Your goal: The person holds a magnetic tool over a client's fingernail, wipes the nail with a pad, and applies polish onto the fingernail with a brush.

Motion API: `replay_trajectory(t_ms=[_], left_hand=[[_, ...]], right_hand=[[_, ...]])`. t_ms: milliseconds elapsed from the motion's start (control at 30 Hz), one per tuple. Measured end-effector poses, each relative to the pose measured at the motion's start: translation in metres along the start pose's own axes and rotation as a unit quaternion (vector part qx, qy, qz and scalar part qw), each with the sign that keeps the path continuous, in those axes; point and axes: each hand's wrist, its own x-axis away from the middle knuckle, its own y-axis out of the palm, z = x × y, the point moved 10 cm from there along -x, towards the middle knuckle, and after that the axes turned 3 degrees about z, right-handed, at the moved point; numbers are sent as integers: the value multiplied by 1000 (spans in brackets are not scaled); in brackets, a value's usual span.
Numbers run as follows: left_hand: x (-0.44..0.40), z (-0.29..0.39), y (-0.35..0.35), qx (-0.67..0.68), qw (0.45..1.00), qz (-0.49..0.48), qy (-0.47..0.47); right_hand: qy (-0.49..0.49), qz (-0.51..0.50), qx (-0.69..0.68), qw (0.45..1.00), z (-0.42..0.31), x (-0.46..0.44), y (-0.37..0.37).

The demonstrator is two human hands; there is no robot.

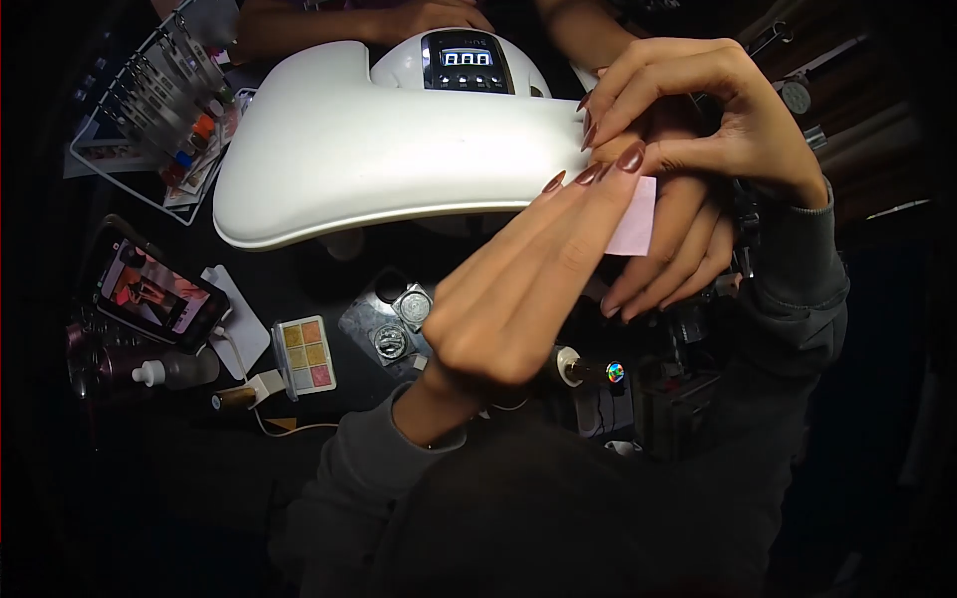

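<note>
My left hand (513, 284) reaches up from below, its long fingers close together and its dark red nails at the white armrest's edge. A pink square wipe (634, 224) sticks out from under its index finger; the thumb is hidden. From the right my right hand (713, 105) curls over another person's hand (683, 234), fingers and thumb closing around part of it near the armrest (409, 154). That person's other fingers hang down beside the wipe. What lies between my fingertips is mostly covered.
Behind the armrest stands a white lamp with a lit display (467, 60), near the other person's forearms (309, 35). At left are a swatch rack (130, 179) and a phone (155, 289). A color palette (306, 356), small jars (411, 305) and a bottle (179, 371) sit nearer.
</note>
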Motion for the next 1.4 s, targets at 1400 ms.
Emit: replay_trajectory(t_ms=[1400], left_hand=[[7,-9,-2,50,997,16,-59]], right_hand=[[25,-82,87,993,6,-4,3]])
